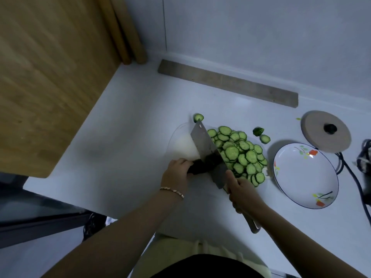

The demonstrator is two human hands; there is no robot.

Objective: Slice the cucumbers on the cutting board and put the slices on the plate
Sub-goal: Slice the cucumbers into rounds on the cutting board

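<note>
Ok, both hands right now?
Left hand: holds the dark green cucumber end.
Right hand: grips the broad steel cleaver by its handle.

The dark green uncut cucumber piece (197, 166) is mostly covered: the left hand (176, 175) grips its near end with the fingertips out of sight, and the steel cleaver with a broad rectangular blade (206, 149) crosses its other end, so its full length cannot be told. The cleaver's handle is buried in the grip of the right hand (244, 191), with only its pale end showing. The blade also hides part of the heap of round green cucumber slices (241, 155). The pale translucent cutting board (184, 143) blurs into the white counter (130, 127), and both hands cover its near edge. At the right edge, a black cable (353, 173) and a dark striped object (364, 157) are cut off and cannot be identified.
</note>
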